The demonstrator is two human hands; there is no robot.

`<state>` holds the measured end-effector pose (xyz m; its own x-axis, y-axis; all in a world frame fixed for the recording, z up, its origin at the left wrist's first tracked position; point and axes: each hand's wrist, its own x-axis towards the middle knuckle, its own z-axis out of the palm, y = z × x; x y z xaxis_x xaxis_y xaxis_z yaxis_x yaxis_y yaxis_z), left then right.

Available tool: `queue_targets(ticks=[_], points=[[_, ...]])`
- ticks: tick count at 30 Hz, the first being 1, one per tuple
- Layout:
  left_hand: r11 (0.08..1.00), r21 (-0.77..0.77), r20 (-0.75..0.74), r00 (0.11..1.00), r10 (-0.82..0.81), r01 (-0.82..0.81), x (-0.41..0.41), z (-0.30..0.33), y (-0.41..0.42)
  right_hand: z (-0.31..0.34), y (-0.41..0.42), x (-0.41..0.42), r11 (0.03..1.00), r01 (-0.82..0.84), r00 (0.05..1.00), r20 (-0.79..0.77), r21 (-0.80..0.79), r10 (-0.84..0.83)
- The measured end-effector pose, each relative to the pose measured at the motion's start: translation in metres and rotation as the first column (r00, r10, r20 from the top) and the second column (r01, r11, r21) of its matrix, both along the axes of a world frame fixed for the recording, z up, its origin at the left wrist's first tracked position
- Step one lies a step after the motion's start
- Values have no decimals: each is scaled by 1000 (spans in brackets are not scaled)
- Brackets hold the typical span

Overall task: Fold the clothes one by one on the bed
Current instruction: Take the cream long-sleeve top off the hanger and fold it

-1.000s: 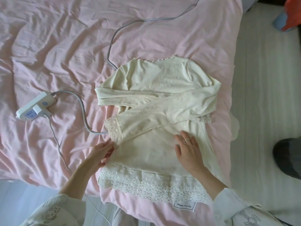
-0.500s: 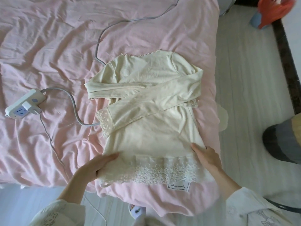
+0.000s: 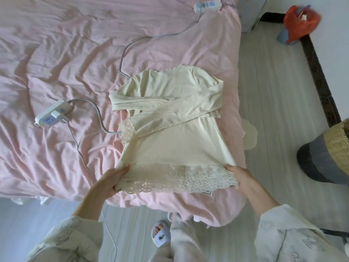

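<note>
A cream long-sleeved top with a lace hem (image 3: 175, 140) lies flat on the pink bed sheet (image 3: 56, 91), near the bed's edge by the person. Both sleeves are already folded across the chest. The left hand (image 3: 111, 178) pinches the left corner of the lace hem, thumb on top and fingers tucked under. The right hand (image 3: 239, 176) holds the right corner the same way. Each grip is narrow, closed on cloth, and the hem looks a little lifted between them.

The top looks soft, thin and light, so it will sag in the middle and will not hold its shape. The lace is fragile and could snag or stretch, so I think it is best to hold a bit of the plain cloth just above the lace too. The next step is probably to bring the hem up toward the neckline.

A white power strip with a grey cable (image 3: 53, 115) lies well to the left of the left grip
</note>
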<state>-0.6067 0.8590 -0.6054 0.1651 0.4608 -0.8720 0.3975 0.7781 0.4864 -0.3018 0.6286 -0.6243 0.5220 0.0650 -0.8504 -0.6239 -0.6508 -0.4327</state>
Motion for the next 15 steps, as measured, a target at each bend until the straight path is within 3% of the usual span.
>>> queue_targets(ticks=[3, 7, 10, 15], points=[[998, -61, -22, 1000, 8, -9, -13, 11, -6, -37, -31, 15, 999, 14, 998, -68, 43, -11], [986, -157, 91, 993, 71, -56, -14, 37, 4, 34, -5, -2, 986, 82, 987, -147, 145, -60], [982, -146, 165, 976, 142, -118, 0, 54, 22, 66, 18, -3, 962, 163, 976, -176, 219, -125], [958, -152, 293, 914, 279, -244, 48, 92, 80, 100, 84, 38, 851, 299, 951, -204, 432, -231]])
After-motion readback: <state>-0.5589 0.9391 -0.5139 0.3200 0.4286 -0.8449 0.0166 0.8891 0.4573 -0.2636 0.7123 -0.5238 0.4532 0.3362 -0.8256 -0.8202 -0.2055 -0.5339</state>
